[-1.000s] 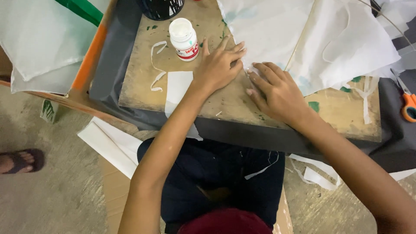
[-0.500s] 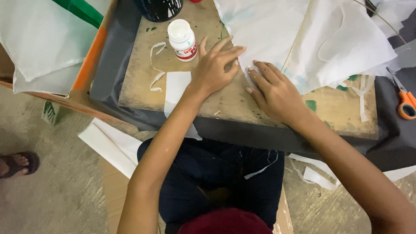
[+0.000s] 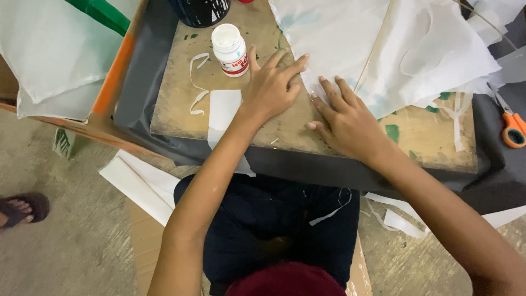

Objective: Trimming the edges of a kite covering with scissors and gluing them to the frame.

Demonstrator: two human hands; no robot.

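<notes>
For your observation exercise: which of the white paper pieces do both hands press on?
The large white sheet with a thin stick; the small rectangle lies untouched left of it.

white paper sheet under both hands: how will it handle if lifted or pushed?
Probably floppy: the white paper sheet looks thin and lies creased across the wooden board. Likely very light and tearable. Pushed, it may bunch rather than slide, since the left hand and right hand press its edge.

Wooden board: white sheets, bottle, paper strip.
</notes>
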